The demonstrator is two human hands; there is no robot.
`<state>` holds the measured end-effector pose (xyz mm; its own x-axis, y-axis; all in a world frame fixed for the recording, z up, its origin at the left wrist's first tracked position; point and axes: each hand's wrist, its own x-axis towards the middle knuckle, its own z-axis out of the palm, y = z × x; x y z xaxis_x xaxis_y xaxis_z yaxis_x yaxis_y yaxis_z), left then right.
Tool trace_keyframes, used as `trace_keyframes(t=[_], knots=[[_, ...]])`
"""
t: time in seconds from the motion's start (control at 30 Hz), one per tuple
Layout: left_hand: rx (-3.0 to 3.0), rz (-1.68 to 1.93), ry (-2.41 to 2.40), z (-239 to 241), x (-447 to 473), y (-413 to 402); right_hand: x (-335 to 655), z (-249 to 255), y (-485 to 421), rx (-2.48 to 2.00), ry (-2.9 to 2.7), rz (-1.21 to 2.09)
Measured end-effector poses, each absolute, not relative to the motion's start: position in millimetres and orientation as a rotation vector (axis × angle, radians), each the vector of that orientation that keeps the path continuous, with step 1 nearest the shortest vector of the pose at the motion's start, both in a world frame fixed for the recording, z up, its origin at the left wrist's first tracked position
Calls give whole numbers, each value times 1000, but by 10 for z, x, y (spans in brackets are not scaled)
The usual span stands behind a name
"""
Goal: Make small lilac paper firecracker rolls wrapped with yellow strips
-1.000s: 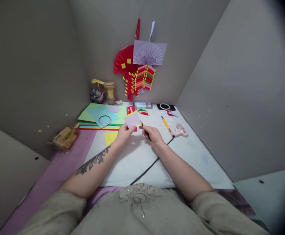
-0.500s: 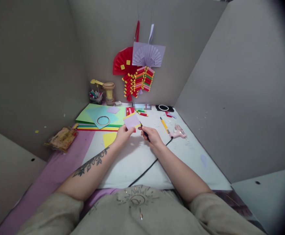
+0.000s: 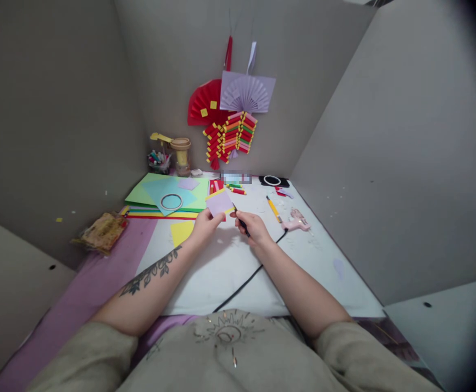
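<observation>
Pinched in my left hand (image 3: 206, 223) is a small lilac paper square (image 3: 219, 203) with yellow strips along two opposite edges. My right hand (image 3: 256, 227) is closed around black-handled scissors (image 3: 243, 224). The dark blades meet the paper's right side near the lower yellow strip. Both hands are just above the white table, close together. Behind the paper lie red pieces (image 3: 215, 186) and small red rolls with yellow ends (image 3: 238, 191). A yellow sheet (image 3: 181, 233) rests beside my left wrist.
Coloured sheets (image 3: 140, 194) and a tape roll (image 3: 171, 202) lie left. A yellow cutter (image 3: 274, 209) and a pink glue gun (image 3: 297, 222) lie right; its black cord (image 3: 242, 287) passes under my right forearm. Paper decorations (image 3: 248, 92) hang at the back.
The whole view has shifted very slightly. My hands keep the same grip on the paper and scissors, with no other visible change.
</observation>
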<state>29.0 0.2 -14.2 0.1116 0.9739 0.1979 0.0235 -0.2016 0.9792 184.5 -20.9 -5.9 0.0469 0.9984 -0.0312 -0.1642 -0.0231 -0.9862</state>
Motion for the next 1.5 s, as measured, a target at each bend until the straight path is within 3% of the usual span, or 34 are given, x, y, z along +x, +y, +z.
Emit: trace_keyframes(t=[0.27,0.57,0.67,0.9,1.13,1.4,1.5], knots=[[1403,1287,1087,-131,291,-9,1929,-55,-162,-1187,-1026,1153],[1348,1201,1282,-187,232,73,2481,-247,103,-1951,-1648,260],[1368,1163,1285,-222,241,76,2377,-256,104,-1905,-1657,130],[1526,1064,1038,-166,279,-17,1907,-195,-66,-1174,-1393,942],[1521,1101,1161,-138,232,-15,2067,-206,-14,-1214,-1074,957],[1416,1307,1128,-65,195,29,1980,-216,-98,-1120,-1267,1206],[1506,1242,1123,-60,186,9,1931,-138,-148,-1054,-1347,1102]])
